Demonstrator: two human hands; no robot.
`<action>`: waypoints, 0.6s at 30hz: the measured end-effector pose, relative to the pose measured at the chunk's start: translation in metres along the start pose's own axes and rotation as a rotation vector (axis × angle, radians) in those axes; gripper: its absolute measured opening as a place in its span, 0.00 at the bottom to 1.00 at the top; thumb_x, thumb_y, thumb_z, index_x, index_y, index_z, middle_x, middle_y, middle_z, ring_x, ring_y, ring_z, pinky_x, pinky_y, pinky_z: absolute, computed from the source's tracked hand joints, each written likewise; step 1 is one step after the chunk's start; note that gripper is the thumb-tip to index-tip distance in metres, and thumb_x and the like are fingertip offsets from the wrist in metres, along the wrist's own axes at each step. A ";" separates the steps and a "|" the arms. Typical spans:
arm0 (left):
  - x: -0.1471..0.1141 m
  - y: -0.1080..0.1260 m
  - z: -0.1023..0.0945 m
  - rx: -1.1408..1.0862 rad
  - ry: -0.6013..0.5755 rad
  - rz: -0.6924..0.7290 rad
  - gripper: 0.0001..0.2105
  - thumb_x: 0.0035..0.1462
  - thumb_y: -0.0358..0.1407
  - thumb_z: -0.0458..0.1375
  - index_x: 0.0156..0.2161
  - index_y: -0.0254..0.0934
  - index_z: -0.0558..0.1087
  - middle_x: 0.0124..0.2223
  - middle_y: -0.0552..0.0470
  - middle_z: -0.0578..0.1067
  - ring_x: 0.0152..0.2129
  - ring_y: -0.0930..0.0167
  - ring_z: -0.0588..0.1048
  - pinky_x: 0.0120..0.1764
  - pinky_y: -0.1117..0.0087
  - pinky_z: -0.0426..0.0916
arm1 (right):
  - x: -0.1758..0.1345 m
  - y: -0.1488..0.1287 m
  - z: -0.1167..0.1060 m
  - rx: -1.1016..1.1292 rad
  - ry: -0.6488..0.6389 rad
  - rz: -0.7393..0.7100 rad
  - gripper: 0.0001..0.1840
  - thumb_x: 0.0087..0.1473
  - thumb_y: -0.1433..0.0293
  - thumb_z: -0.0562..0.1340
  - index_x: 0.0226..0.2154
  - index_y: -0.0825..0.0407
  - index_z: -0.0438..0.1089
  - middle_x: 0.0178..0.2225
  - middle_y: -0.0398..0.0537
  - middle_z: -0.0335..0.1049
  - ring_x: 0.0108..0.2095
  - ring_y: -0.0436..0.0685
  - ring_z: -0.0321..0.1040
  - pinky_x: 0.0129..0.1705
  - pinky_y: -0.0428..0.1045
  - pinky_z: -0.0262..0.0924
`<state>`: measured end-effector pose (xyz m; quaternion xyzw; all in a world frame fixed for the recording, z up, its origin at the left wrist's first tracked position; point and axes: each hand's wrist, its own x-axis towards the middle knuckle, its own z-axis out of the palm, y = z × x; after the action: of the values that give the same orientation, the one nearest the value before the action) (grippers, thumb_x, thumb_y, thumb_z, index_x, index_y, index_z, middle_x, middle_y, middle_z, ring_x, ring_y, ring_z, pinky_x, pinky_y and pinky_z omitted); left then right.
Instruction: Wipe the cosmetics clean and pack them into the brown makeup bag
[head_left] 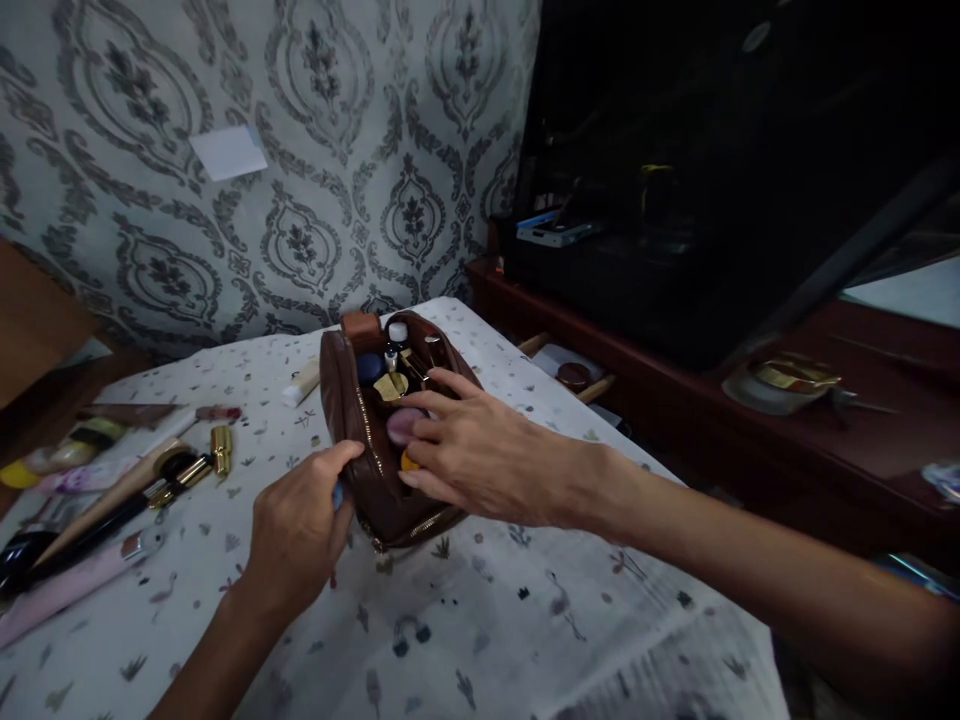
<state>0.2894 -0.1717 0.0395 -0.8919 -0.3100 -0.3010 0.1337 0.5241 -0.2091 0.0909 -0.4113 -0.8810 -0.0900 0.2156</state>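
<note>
A brown zippered makeup bag [343, 385] lies unzipped on the cloth, its gold-toothed opening facing up. My left hand [300, 520] is closed on the bag's near left edge, the thumb over the rim; a bit of something blue shows under its fingers. Over the opening is my right hand [487, 450], fingers apart and reaching inside, the fingertips by a purple sponge [403, 426] and a yellow item [409, 460]. Farther back in the bag sit a white-capped bottle [397, 335], a dark blue round item [368, 368] and gold-coloured tubes. Whether my right fingertips grip anything is hidden.
Several cosmetics, among them a pink tube [82, 590] and a gold lipstick [221, 450], lie at left on the patterned cloth [420, 650]. A white tube [301, 383] lies beside the bag. At right stand a dark red cabinet [645, 400] and a large black screen [712, 180].
</note>
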 end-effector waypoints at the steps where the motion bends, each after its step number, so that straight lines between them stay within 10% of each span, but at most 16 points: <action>1: -0.001 0.000 0.001 -0.001 0.011 0.000 0.20 0.62 0.27 0.50 0.58 0.42 0.60 0.46 0.48 0.80 0.38 0.64 0.82 0.38 0.67 0.74 | 0.003 0.002 0.001 -0.030 -0.038 -0.030 0.13 0.61 0.60 0.63 0.30 0.48 0.76 0.38 0.47 0.79 0.49 0.60 0.71 0.63 0.63 0.55; 18: -0.007 -0.003 0.006 0.025 0.046 -0.022 0.17 0.61 0.27 0.51 0.55 0.39 0.62 0.44 0.46 0.81 0.37 0.64 0.82 0.38 0.67 0.74 | -0.001 0.016 0.001 -0.317 -0.188 -0.072 0.26 0.53 0.46 0.65 0.31 0.54 0.78 0.38 0.58 0.75 0.45 0.67 0.67 0.52 0.63 0.62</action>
<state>0.2861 -0.1702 0.0306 -0.8796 -0.3202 -0.3190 0.1486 0.5363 -0.1992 0.0889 -0.4148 -0.8863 -0.1963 0.0614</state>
